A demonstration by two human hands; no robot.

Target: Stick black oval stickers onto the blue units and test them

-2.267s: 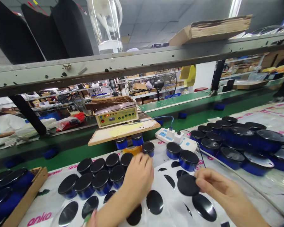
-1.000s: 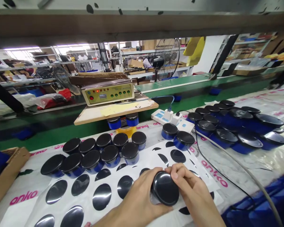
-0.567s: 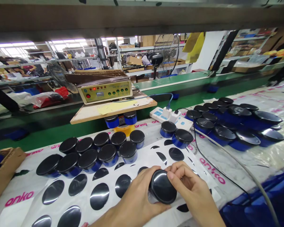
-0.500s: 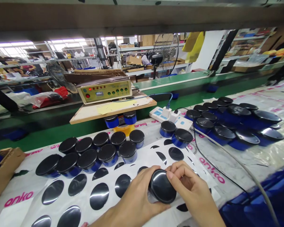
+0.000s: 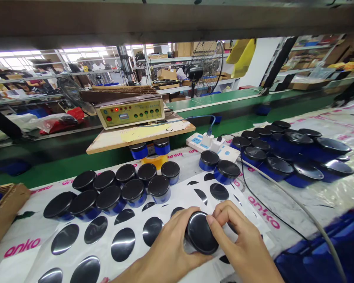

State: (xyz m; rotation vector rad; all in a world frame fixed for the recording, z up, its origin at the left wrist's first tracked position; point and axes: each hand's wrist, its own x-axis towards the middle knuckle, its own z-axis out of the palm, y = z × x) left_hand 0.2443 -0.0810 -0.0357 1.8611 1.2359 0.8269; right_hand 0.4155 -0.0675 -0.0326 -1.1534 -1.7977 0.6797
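My left hand is wrapped round a black-topped round cylinder, tilted so that its glossy top faces me. My right hand pinches at the upper right rim of the same cylinder, thumb on the edge and the other fingers curled in. Whether a thin film lies between those fingertips is hidden. Beneath both hands lies a white sheet bearing round black discs, several of them partly cut by the view or covered. Two rows of blue cylinders with black tops stand just beyond the sheet on the left.
More black-topped blue cylinders crowd the right side. A white power strip with plugs lies at the back, its cable running forward on the right. A control box sits on a wooden board. A cardboard box stands far left.
My right thumb has slid slightly down along the rim of the cylinder, and the right hand has shifted a little. My left hand keeps its hold in nearly the same place.
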